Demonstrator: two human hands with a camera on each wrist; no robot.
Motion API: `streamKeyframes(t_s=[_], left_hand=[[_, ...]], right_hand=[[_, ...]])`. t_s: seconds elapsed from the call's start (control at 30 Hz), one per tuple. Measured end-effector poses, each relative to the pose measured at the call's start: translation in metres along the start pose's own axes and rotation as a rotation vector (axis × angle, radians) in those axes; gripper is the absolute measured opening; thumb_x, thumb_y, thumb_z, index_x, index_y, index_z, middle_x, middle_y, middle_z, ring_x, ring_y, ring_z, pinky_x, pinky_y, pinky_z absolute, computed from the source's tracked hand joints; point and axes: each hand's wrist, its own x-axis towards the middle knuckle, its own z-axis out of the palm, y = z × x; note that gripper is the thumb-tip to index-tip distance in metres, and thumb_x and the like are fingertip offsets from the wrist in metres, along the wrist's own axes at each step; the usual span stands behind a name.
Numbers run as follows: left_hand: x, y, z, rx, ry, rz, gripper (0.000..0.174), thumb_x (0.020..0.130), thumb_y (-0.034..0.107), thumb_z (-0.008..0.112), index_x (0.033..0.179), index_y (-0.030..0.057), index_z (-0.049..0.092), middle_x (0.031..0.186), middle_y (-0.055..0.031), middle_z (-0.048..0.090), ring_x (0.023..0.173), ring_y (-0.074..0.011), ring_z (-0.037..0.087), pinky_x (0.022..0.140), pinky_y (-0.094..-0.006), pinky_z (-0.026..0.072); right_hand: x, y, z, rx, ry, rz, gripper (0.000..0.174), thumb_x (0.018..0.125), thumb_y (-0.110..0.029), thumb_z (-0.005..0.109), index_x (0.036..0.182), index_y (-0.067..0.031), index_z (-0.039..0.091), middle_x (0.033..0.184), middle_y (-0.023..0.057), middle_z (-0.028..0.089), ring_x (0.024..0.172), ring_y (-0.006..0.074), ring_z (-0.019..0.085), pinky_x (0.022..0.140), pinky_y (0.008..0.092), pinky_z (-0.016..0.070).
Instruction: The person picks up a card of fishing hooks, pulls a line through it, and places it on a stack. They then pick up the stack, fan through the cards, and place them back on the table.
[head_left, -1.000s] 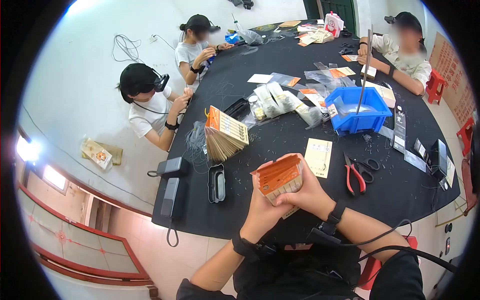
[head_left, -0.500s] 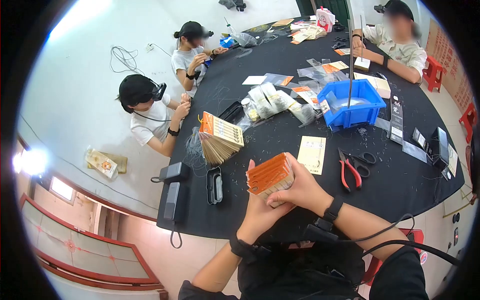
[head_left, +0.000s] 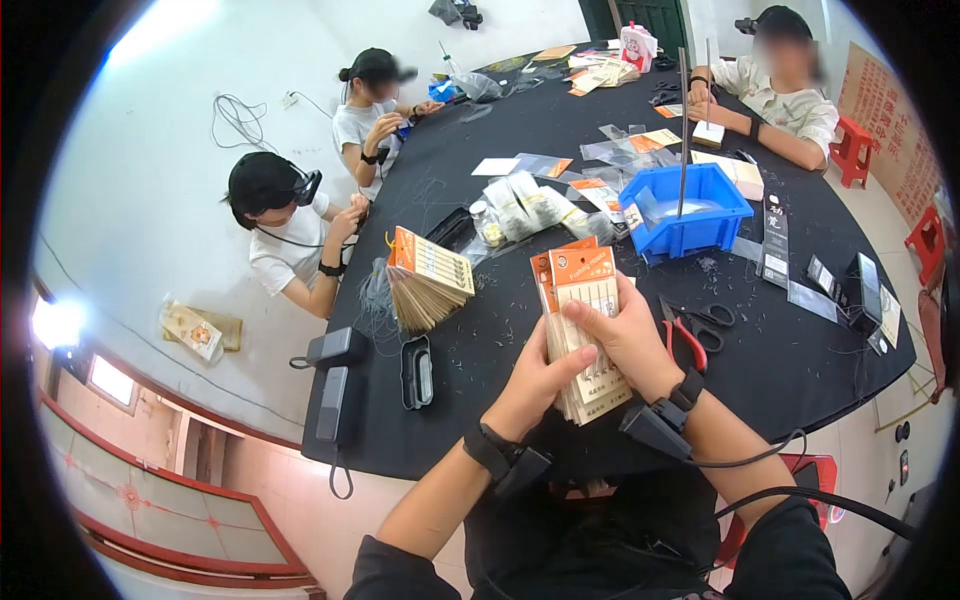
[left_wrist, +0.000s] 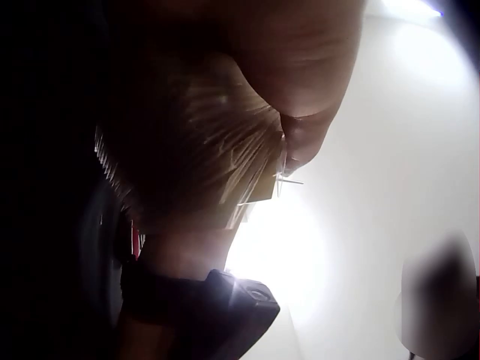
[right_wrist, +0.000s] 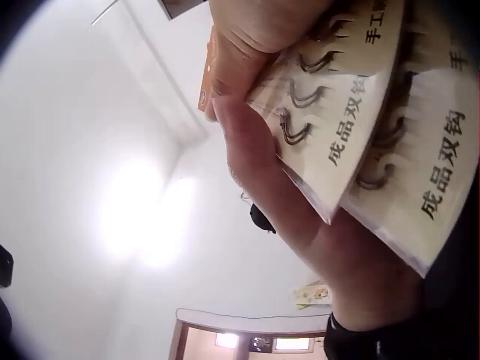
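Both hands hold a thick stack of fishing hook cards (head_left: 600, 290) close over the front of the table, orange headers away from the body. My left hand (head_left: 533, 380) grips the left side, thumb across the front cards. On the right side my right hand (head_left: 642, 340) grips the stack, its thumb lying over the upper face. The cards are slightly fanned, two orange headers showing side by side. In the right wrist view, dark double hooks show on the printed cards (right_wrist: 345, 112). The left wrist view is dark, with the edges of the stack (left_wrist: 247, 157) under the hand.
A tied bundle of hook cards (head_left: 432, 275) stands left, near an open black case (head_left: 416, 372) and power banks (head_left: 338, 400). Red-handled pliers (head_left: 686, 342) and scissors (head_left: 712, 325) lie right. Beyond are a blue bin (head_left: 690, 235) and plastic packets (head_left: 530, 205). Several people sit around the table.
The stack has tipped from showing its orange top edges to showing its printed front face, and its cards have spread a little. Both thumbs now lie across the front.
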Motion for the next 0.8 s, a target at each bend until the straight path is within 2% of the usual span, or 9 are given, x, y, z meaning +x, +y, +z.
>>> streamKeyframes(t_s=[0.1, 0.2, 0.23, 0.33, 0.4, 0.5, 0.63, 0.73, 0.8], left_hand=[[0.001, -0.006, -0.005, -0.029, -0.022, 0.032, 0.08, 0.087, 0.03, 0.075, 0.146, 0.0022, 0.029, 0.136, -0.012, 0.049, 0.124, -0.021, 0.053, 0.105, -0.0375, 0.0454], [-0.001, -0.013, -0.01, -0.064, -0.035, 0.058, 0.085, 0.087, 0.039, 0.075, 0.147, 0.0029, 0.026, 0.138, -0.0127, 0.047, 0.128, -0.0228, 0.051, 0.107, -0.04, 0.0451], [-0.002, -0.015, -0.012, -0.078, -0.037, 0.067, 0.085, 0.088, 0.04, 0.074, 0.148, 0.0035, 0.026, 0.139, -0.0127, 0.047, 0.129, -0.023, 0.05, 0.107, -0.0406, 0.045], [0.001, -0.019, -0.019, -0.302, -0.068, -0.006, 0.072, 0.096, 0.032, 0.066, 0.149, 0.0066, 0.025, 0.139, -0.0106, 0.048, 0.128, -0.023, 0.051, 0.107, -0.0415, 0.0443], [0.001, -0.015, -0.016, -0.419, -0.115, -0.033, 0.071, 0.097, 0.04, 0.06, 0.15, 0.0073, 0.024, 0.141, -0.0111, 0.047, 0.131, -0.0248, 0.049, 0.109, -0.0435, 0.0436], [0.003, -0.009, -0.012, -0.483, -0.145, -0.054, 0.074, 0.098, 0.051, 0.051, 0.151, 0.008, 0.023, 0.145, -0.0126, 0.044, 0.135, -0.0276, 0.046, 0.111, -0.0461, 0.0413], [0.019, 0.006, -0.01, -0.498, -0.215, -0.061, 0.079, 0.097, 0.063, 0.039, 0.154, 0.0104, 0.021, 0.151, -0.0139, 0.04, 0.138, -0.0305, 0.043, 0.114, -0.0494, 0.0365], [0.031, 0.008, -0.016, -0.607, -0.252, -0.077, 0.076, 0.099, 0.06, 0.04, 0.153, 0.0094, 0.024, 0.151, -0.0148, 0.041, 0.137, -0.0304, 0.045, 0.114, -0.0486, 0.0375], [0.035, 0.008, -0.019, -0.637, -0.22, -0.104, 0.069, 0.101, 0.053, 0.043, 0.151, 0.0074, 0.028, 0.148, -0.0154, 0.045, 0.134, -0.0302, 0.048, 0.112, -0.0476, 0.0394]], right_hand=[[0.005, 0.012, -0.006, -0.492, 0.108, -0.263, 0.055, 0.086, -0.038, 0.077, 0.121, -0.0005, 0.058, 0.112, 0.0109, 0.055, 0.104, 0.0207, 0.057, 0.091, 0.0353, 0.0478], [0.008, 0.017, -0.005, -0.699, 0.138, -0.358, 0.054, 0.089, -0.043, 0.072, 0.12, -0.001, 0.06, 0.112, 0.0128, 0.047, 0.104, 0.0246, 0.051, 0.092, 0.0359, 0.0441], [0.008, 0.017, -0.004, -0.664, 0.141, -0.325, 0.053, 0.089, -0.043, 0.071, 0.12, -0.0012, 0.061, 0.112, 0.0126, 0.047, 0.104, 0.0244, 0.051, 0.092, 0.0352, 0.0443], [0.013, 0.011, 0.004, -0.537, 0.148, -0.206, 0.052, 0.09, -0.043, 0.071, 0.12, -0.0011, 0.062, 0.112, 0.012, 0.047, 0.104, 0.0243, 0.051, 0.091, 0.0339, 0.0446], [0.019, 0.01, 0.005, -0.424, 0.162, -0.099, 0.052, 0.09, -0.041, 0.071, 0.121, -0.0005, 0.062, 0.111, 0.0118, 0.047, 0.104, 0.0245, 0.051, 0.092, 0.0341, 0.0445], [0.035, 0.011, 0.001, -0.338, 0.103, 0.001, 0.042, 0.093, -0.023, 0.07, 0.122, 0.0045, 0.058, 0.105, 0.0091, 0.065, 0.084, 0.0102, 0.064, 0.073, 0.0237, 0.0522], [0.059, -0.002, -0.01, -0.575, -0.079, -0.049, 0.037, 0.088, -0.013, 0.073, 0.117, 0.0051, 0.059, 0.096, 0.0096, 0.071, 0.077, 0.011, 0.068, 0.067, 0.0233, 0.0547], [0.065, -0.035, 0.005, -0.38, -0.114, 0.041, 0.036, 0.087, -0.011, 0.073, 0.115, 0.0048, 0.058, 0.099, 0.0102, 0.07, 0.08, 0.0122, 0.069, 0.069, 0.0253, 0.0563], [0.067, -0.037, 0.009, -0.321, -0.016, 0.053, 0.035, 0.088, -0.011, 0.073, 0.116, 0.0044, 0.058, 0.101, 0.0106, 0.07, 0.081, 0.0123, 0.069, 0.069, 0.0255, 0.0564]])
